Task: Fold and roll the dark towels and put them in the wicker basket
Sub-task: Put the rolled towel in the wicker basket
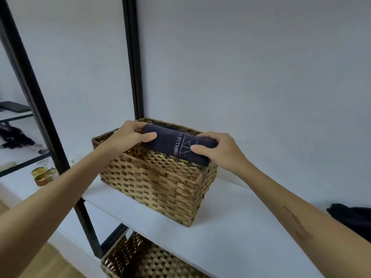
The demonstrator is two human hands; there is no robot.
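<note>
Two bare hands hold one rolled dark navy towel [176,146] with pale stitched lettering, the left hand [128,135] wrapped round one end and the right hand [215,150] round the other, each grip closed on cloth. The roll sits across the top of the rectangular woven wicker basket [158,183], its lower edge lapping the basket's front rim. The basket stands on a white shelf [230,227]. Likely risks: the roll snagging on that rim and unwinding, or the push sliding the basket back.
</note>
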